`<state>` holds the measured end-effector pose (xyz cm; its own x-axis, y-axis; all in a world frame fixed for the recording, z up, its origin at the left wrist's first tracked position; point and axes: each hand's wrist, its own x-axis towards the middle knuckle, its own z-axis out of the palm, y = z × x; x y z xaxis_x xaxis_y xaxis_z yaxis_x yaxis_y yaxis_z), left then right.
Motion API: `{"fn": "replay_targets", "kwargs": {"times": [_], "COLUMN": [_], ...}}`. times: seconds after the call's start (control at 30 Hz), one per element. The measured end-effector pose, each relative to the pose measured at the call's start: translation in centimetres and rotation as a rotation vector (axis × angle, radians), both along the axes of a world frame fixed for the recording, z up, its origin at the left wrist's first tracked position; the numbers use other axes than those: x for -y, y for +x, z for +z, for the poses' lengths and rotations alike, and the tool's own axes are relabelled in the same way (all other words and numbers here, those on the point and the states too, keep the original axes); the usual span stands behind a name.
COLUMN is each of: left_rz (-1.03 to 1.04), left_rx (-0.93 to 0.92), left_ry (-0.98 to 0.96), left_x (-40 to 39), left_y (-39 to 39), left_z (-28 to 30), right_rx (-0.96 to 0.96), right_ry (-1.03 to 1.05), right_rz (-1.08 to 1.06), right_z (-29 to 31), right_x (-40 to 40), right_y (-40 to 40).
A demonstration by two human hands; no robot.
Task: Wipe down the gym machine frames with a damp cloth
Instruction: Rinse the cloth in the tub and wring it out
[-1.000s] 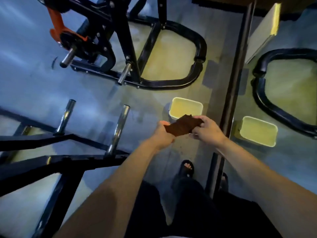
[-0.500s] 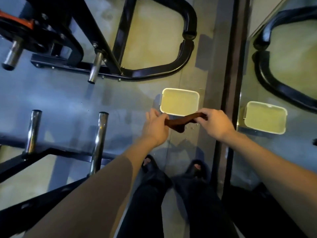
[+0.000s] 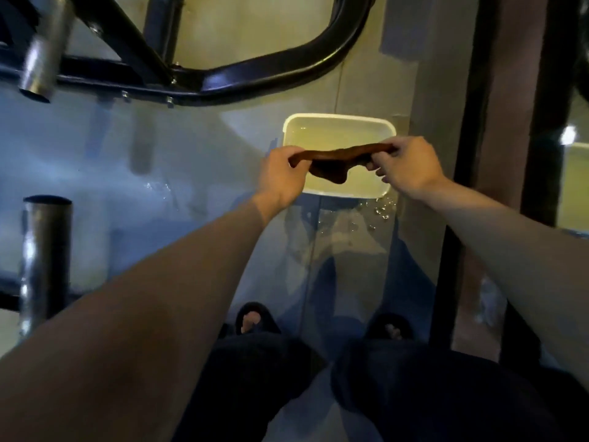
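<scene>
Above the white rectangular plastic tub of water, the dark brown damp cloth is gripped taut by left hand and right hand; wetting seems underway, wringing likely required next.

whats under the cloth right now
Both hands, left hand and right hand, hold the brown cloth stretched above the white tub, which holds pale liquid. The cloth's sagging middle and the hands hide part of the tub's near side.

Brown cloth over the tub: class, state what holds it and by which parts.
The brown cloth is held by both hands: left hand pinches its left end, right hand its right end.
</scene>
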<state>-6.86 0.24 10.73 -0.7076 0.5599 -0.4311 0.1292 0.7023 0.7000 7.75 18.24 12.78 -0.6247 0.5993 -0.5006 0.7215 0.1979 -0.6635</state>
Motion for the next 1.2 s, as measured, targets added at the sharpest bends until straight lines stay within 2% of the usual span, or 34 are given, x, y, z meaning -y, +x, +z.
{"fn": "replay_targets", "kwargs": {"times": [0.17,0.33,0.43,0.67,0.77,0.83,0.9,1.0,1.1,1.2], "left_rz": [-0.127,-0.564,-0.749,-0.919,-0.843,-0.695,-0.457,-0.169,-0.150,-0.154], "left_rx": [-0.116,-0.345,-0.411,-0.498,-0.424,-0.261,-0.020,0.221,0.305,0.311], "left_ry": [-0.118,-0.252,-0.397,-0.608,-0.534,-0.405,-0.209,0.036,0.098,0.123], "left_x": [-2.5,-4.1,-6.0,-8.2,-8.9,-8.9,-8.6,-7.4,-7.2,-7.0], "left_y": [-2.4,-5.1,-6.2,-6.4,-6.8,-7.0,-6.9,-7.0,-7.4,-7.8], "left_z": [-9.8,-16.4,-18.2,-21.3,-20.9,-19.7,-18.1,-15.9,-14.6,-14.1], "right_rx": [0.050,0.153,0.295,0.491,0.484,0.400,0.245,0.008,-0.083,-0.097], "right_ry": [-0.045,0.018,0.182,0.398,0.441,0.380,0.228,-0.173,-0.437,-0.473], "right_rz": [0.045,0.138,0.280,0.496,0.503,0.394,0.212,-0.109,-0.155,-0.114], "right_z": [-9.6,-16.8,-19.2,-23.5,-23.7,-22.8,-21.5,-19.8,-18.3,-17.6], "right_x": [-1.7,-3.3,-3.6,-3.4,-3.7,-4.1,-4.3,-4.4,-5.3,-5.3], "right_y": [-1.8,-3.8,-6.2,-8.6,-8.4,-8.2,-8.0,-7.8,-8.1,-8.2]}}
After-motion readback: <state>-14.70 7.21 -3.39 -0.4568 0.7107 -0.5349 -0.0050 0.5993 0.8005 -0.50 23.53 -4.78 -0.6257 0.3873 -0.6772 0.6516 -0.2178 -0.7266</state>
